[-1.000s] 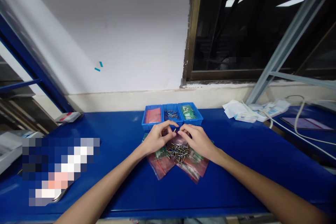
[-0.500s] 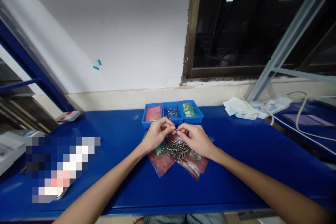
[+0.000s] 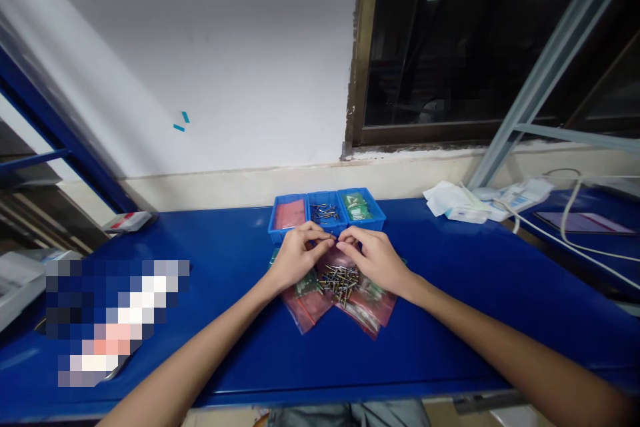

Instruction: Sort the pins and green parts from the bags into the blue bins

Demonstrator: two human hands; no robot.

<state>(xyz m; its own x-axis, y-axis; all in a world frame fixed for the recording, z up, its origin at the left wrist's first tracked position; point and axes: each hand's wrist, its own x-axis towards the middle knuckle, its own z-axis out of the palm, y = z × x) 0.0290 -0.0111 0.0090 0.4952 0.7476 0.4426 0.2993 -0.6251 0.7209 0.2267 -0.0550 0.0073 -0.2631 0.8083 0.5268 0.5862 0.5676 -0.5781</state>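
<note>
My left hand [image 3: 300, 255] is closed in a pinch, its fingertips on a small thin piece too tiny to name. Facing it, my right hand [image 3: 373, 259] has thumb and forefinger bent close together; what lies between them is too small to make out. Below both hands a heap of small metal pins [image 3: 341, 282] lies on pink plastic bags [image 3: 306, 312], with green pieces in bags beside them. Behind the hands stand three joined blue bins [image 3: 327, 225], holding pink bags [image 3: 290, 214], metal pins [image 3: 326, 211] and green bags [image 3: 358, 207].
On the blue table [image 3: 225, 353], a blurred-out object [image 3: 125, 320] lies at left. White packets [image 3: 457, 203] and white cables [image 3: 560, 230] lie at right, near a flat tablet-like device [image 3: 585, 222]. A small white-and-red box [image 3: 129, 221] sits at back left.
The fingertips of my two hands have moved slightly apart, and the thin metal piece between them no longer shows clearly. The view has shifted slightly.
</note>
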